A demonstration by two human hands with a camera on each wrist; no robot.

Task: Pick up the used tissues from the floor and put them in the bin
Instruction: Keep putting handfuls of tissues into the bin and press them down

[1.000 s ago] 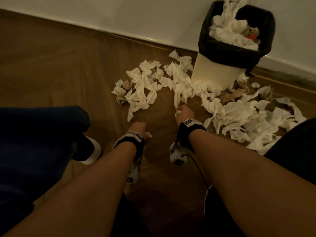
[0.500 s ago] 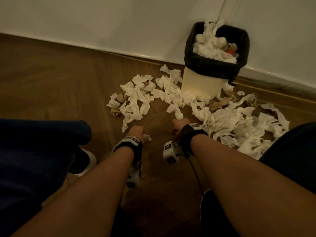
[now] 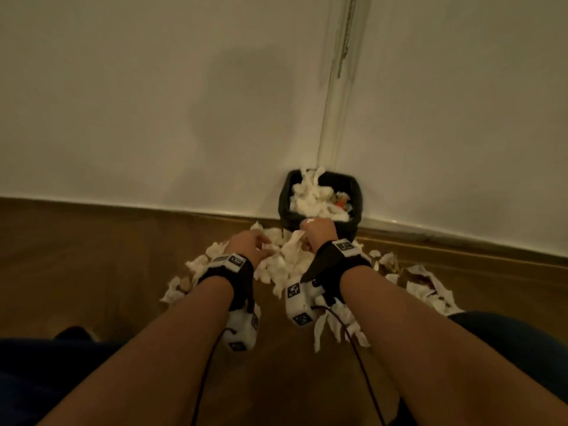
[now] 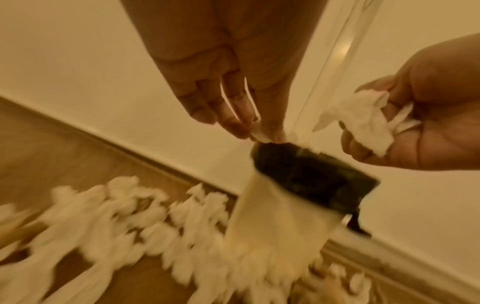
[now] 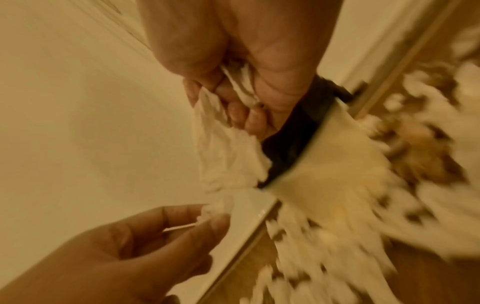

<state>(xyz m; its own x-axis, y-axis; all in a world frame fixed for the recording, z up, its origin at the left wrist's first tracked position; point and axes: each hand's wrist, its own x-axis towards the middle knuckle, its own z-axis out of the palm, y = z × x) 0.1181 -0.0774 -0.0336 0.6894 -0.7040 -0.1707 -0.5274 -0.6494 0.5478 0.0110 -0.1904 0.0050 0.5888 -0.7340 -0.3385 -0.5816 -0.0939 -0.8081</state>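
Two tissues are up in the air: a crumpled tissue [image 4: 363, 121] that your right hand [image 3: 318, 236] grips just before the bin [image 3: 319, 198], and a small scrap [image 4: 259, 133] that your left hand [image 3: 249, 242] pinches, farther back; the bin opening lies ahead and lower, nearest your right hand

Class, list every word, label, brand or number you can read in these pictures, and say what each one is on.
No readable words, brands or numbers.
Left wrist band: black-and-white square code patterns, not text.
Right wrist band: the same kind of pattern, no letters.
Bin: no label visible.
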